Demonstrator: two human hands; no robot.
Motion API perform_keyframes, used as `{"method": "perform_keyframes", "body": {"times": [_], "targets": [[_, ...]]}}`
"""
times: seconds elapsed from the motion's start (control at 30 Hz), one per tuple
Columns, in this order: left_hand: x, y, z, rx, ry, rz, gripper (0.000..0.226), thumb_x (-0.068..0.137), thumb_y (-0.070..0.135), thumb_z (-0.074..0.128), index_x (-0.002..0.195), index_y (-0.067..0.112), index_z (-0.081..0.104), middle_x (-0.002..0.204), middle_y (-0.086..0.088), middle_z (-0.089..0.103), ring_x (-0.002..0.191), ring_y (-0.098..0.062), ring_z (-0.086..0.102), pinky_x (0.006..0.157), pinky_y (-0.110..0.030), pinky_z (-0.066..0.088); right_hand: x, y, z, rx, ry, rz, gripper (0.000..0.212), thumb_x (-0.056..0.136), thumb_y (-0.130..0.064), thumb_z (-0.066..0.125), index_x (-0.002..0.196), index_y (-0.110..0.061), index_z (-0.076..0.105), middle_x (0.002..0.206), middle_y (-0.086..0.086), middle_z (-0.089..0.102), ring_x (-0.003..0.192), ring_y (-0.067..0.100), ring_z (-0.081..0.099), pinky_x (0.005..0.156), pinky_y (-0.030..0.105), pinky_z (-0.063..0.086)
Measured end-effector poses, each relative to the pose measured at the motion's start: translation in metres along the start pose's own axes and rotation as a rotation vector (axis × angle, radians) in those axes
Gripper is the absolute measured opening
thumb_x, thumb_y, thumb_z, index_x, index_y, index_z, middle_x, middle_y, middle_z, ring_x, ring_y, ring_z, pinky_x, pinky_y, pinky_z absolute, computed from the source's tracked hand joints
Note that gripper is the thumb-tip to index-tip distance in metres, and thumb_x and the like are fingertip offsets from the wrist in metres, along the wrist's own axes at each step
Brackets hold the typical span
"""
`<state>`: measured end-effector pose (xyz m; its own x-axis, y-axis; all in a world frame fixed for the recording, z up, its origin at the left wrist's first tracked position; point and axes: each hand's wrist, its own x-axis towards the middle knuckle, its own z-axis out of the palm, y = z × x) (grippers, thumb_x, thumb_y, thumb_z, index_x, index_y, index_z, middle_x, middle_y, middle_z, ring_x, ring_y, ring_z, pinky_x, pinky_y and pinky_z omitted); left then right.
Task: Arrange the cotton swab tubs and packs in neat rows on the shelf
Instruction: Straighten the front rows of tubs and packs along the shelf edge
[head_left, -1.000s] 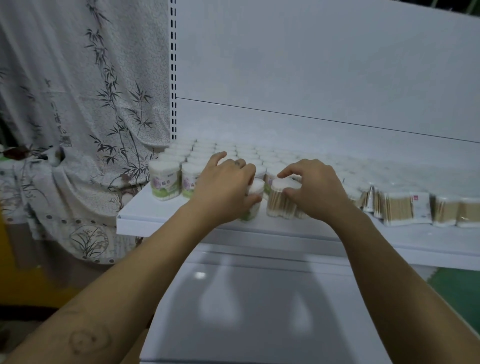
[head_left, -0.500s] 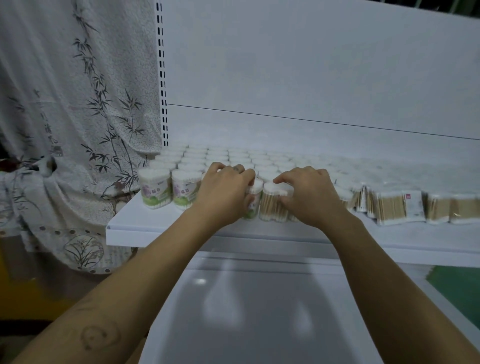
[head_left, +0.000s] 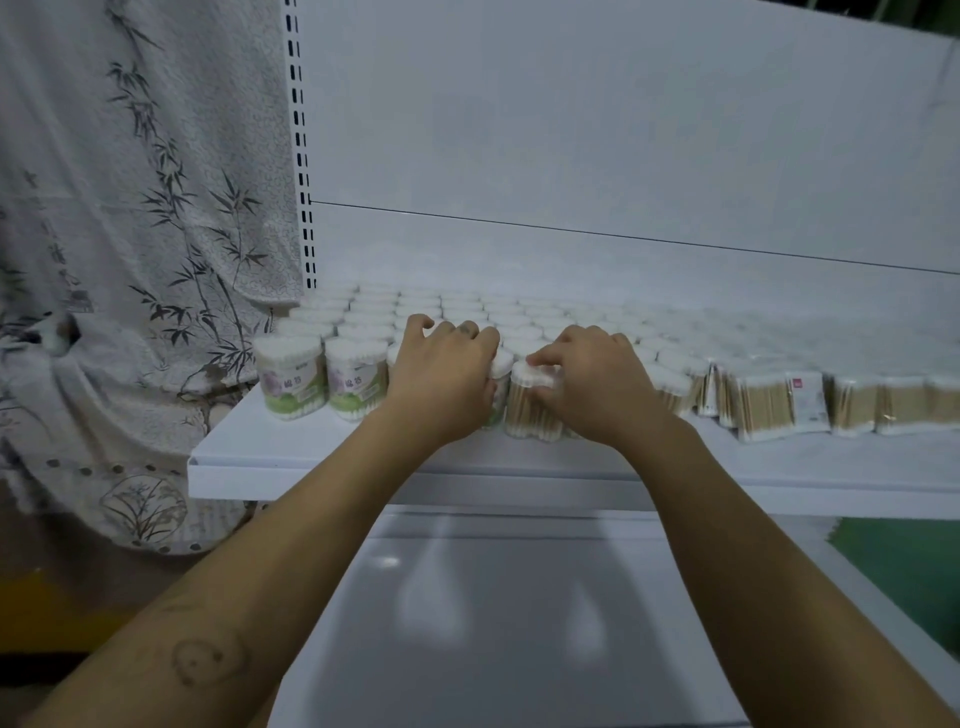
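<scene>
Head view: barely anything has moved since half a second ago. Both hands stay parked on the same two front-row tubs, and only our view drifts a touch. The two tubs now look pushed up against each other, so we'd guess this gap in the front row is nearly closed.

Our left hand (head_left: 447, 384) curls over a half-hidden tub (head_left: 500, 382), fingers wrapped across its top and far side. At 3 o'clock of it our right hand (head_left: 597, 389) clamps the clear tub (head_left: 532, 410). The fingertips (head_left: 537, 359) press on its white lid and the rest of the hand covers its right side. The clear tub stands upright near the front edge of the shelf (head_left: 311, 457), and its wooden sticks show below the fingers.

At 9 o'clock of the left hand, two labelled tubs (head_left: 293, 379) already stand in line. At 3 o'clock of the right hand the flat packs (head_left: 774, 405) lean a bit unevenly. They probably need squaring next. More tubs fill the rows toward 12 o'clock, up to the back panel.
</scene>
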<state>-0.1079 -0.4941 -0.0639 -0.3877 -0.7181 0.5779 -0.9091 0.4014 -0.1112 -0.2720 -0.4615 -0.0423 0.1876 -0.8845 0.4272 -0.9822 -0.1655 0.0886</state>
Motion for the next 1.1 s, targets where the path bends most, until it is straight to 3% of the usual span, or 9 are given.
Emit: {"method": "perform_keyframes", "body": {"times": [0.2,0.3,0.43,0.57,0.63,0.73,0.87,1.0,1.1], "targets": [[0.0,-0.004,-0.001,-0.06,-0.012,0.0,0.025,0.092,0.034,0.05,0.112,0.018,0.052,0.113,-0.001,0.06,0.104,-0.022,0.056,0.107,-0.041,0.021,-0.001,0.003,-0.007,0.061,-0.034,-0.03,0.036,0.094,-0.033,0.056,0.129,-0.025,0.062,0.134,-0.002,0.058,0.121,0.019,0.048,0.1,0.032,0.034],[-0.004,-0.003,0.0,-0.102,0.025,0.02,0.029,0.091,0.031,0.049,0.114,0.015,0.055,0.113,-0.003,0.061,0.105,-0.024,0.057,0.106,-0.042,0.022,-0.002,0.001,-0.012,0.059,-0.048,-0.014,0.034,0.095,-0.024,0.053,0.127,-0.025,0.064,0.128,-0.002,0.064,0.118,0.02,0.055,0.098,0.031,0.04],[-0.019,0.005,0.001,-0.16,0.195,0.051,0.03,0.077,0.025,0.05,0.1,0.01,0.063,0.095,-0.008,0.066,0.086,-0.031,0.062,0.09,-0.045,0.036,0.005,0.001,-0.021,0.044,-0.097,0.048,0.03,0.089,-0.039,0.061,0.114,-0.026,0.07,0.113,-0.002,0.069,0.103,0.019,0.06,0.087,0.031,0.049],[-0.029,0.025,-0.004,-0.233,0.222,0.06,0.021,0.086,0.029,0.057,0.103,0.017,0.06,0.093,0.0,0.066,0.083,-0.024,0.059,0.083,-0.041,0.034,0.011,0.003,-0.03,0.032,-0.194,0.064,0.038,0.091,-0.053,0.058,0.093,-0.02,0.076,0.088,0.001,0.071,0.081,0.018,0.062,0.067,0.029,0.049],[-0.03,0.031,-0.006,-0.317,0.169,0.055,0.031,0.09,0.036,0.054,0.115,0.019,0.055,0.098,0.003,0.067,0.087,-0.021,0.061,0.088,-0.039,0.034,0.013,0.006,-0.034,0.035,-0.24,0.042,0.032,0.094,-0.039,0.055,0.091,-0.016,0.076,0.086,0.005,0.072,0.077,0.021,0.062,0.064,0.031,0.048],[-0.03,0.034,-0.006,-0.469,0.112,0.001,0.051,0.088,0.05,0.06,0.126,0.018,0.05,0.104,0.004,0.067,0.093,-0.017,0.062,0.093,-0.039,0.035,0.012,0.01,-0.041,0.072,-0.298,0.007,0.024,0.089,-0.016,0.057,0.105,-0.014,0.075,0.105,0.003,0.072,0.096,0.023,0.063,0.085,0.038,0.054],[-0.025,0.035,-0.002,-0.354,0.111,0.016,0.049,0.086,0.059,0.06,0.117,0.021,0.059,0.106,0.004,0.066,0.096,-0.019,0.06,0.091,-0.039,0.031,0.009,0.018,-0.041,0.098,-0.294,0.017,0.023,0.085,-0.024,0.072,0.107,-0.02,0.073,0.108,-0.002,0.069,0.098,0.017,0.062,0.088,0.035,0.052],[-0.021,0.039,0.003,-0.128,0.128,0.019,0.042,0.086,0.047,0.062,0.117,0.017,0.062,0.113,-0.003,0.062,0.103,-0.027,0.054,0.084,-0.041,0.027,0.008,0.021,-0.037,0.098,-0.221,0.036,0.021,0.082,-0.041,0.074,0.085,-0.02,0.074,0.086,-0.004,0.07,0.083,0.017,0.063,0.07,0.029,0.046],[-0.018,0.044,0.004,-0.045,0.138,0.003,0.047,0.079,0.049,0.068,0.112,0.016,0.065,0.111,-0.008,0.062,0.102,-0.032,0.053,0.08,-0.042,0.027,0.007,0.019,-0.032,0.035,-0.158,0.015,0.03,0.084,-0.049,0.068,0.08,-0.019,0.071,0.074,-0.005,0.065,0.075,0.016,0.06,0.07,0.028,0.037]]}}
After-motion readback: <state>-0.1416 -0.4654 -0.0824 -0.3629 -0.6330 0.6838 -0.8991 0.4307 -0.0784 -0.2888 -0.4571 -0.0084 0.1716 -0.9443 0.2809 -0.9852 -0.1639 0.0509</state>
